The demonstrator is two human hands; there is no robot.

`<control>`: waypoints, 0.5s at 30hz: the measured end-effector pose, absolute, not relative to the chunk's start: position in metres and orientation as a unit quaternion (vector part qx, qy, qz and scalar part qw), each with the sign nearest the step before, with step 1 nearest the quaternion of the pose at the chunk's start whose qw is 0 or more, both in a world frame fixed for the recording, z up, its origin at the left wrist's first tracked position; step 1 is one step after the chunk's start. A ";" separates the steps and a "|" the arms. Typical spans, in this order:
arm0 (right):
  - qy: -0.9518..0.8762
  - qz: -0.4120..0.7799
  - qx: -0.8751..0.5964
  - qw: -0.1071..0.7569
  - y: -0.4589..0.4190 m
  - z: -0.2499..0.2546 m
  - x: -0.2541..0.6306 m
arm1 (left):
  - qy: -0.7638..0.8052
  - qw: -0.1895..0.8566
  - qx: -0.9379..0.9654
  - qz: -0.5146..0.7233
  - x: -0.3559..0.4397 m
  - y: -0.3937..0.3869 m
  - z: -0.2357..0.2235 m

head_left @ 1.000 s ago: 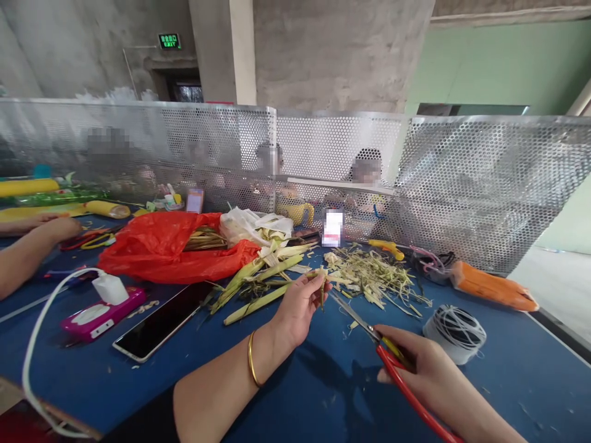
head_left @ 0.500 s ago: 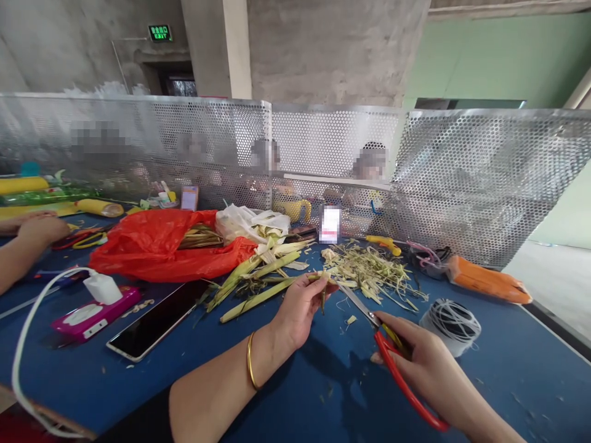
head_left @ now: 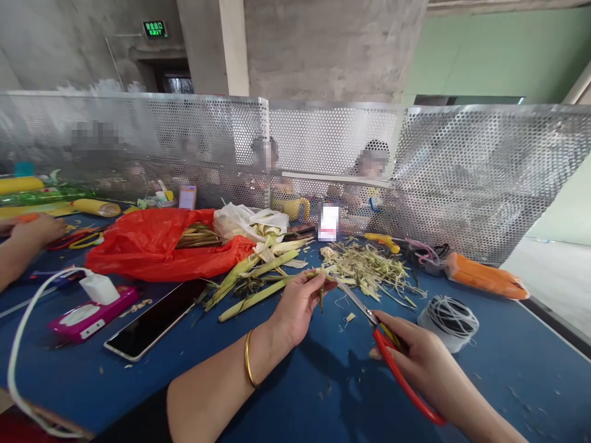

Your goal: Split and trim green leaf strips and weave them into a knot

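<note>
My left hand [head_left: 298, 304] pinches a small piece of plant stalk [head_left: 321, 299] between thumb and fingers; most of the piece is hidden by them. In my right hand [head_left: 415, 347] is a pair of red-handled scissors [head_left: 397, 375], the blades pointing up and left at the pinched piece. Whether the blades touch it I cannot tell. Behind my left hand lie several long green-yellow stalks [head_left: 253, 303]. A heap of cut plant shreds [head_left: 369, 267] is spread just beyond the scissor tips.
A spool of grey cord [head_left: 447, 323] and an orange packet [head_left: 484, 275] lie right. On the left are a red plastic bag [head_left: 152, 258], a phone [head_left: 154, 326] and a magenta power strip [head_left: 95, 314]. Another person's hand [head_left: 39, 234] rests far left. A perforated metal screen [head_left: 332, 132] borders the back.
The whole view has shifted slightly. My hands keep nearly the same pose, with the scissors beside the pinched piece. Something orange now shows at the other person's hand.
</note>
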State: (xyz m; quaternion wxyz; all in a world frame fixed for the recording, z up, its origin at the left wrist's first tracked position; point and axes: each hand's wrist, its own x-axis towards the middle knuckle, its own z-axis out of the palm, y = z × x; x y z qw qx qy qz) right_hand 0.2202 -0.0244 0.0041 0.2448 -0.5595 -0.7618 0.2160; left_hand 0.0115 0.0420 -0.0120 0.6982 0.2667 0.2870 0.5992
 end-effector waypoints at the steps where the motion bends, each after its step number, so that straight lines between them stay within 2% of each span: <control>1: -0.762 0.218 -0.559 0.243 -0.024 0.004 0.220 | 0.288 0.698 0.266 0.599 0.011 0.042 -0.011; 5: -0.762 0.219 -0.563 0.234 -0.023 0.000 0.220 | 0.295 0.696 0.266 0.599 0.011 0.042 -0.009; 11: -0.728 0.187 -0.602 0.271 -0.018 -0.004 0.223 | 0.336 0.689 0.252 0.591 0.008 0.044 -0.011; 15: -0.726 0.104 -0.648 0.208 -0.015 -0.006 0.226 | 0.358 0.696 0.232 0.578 0.008 0.045 -0.015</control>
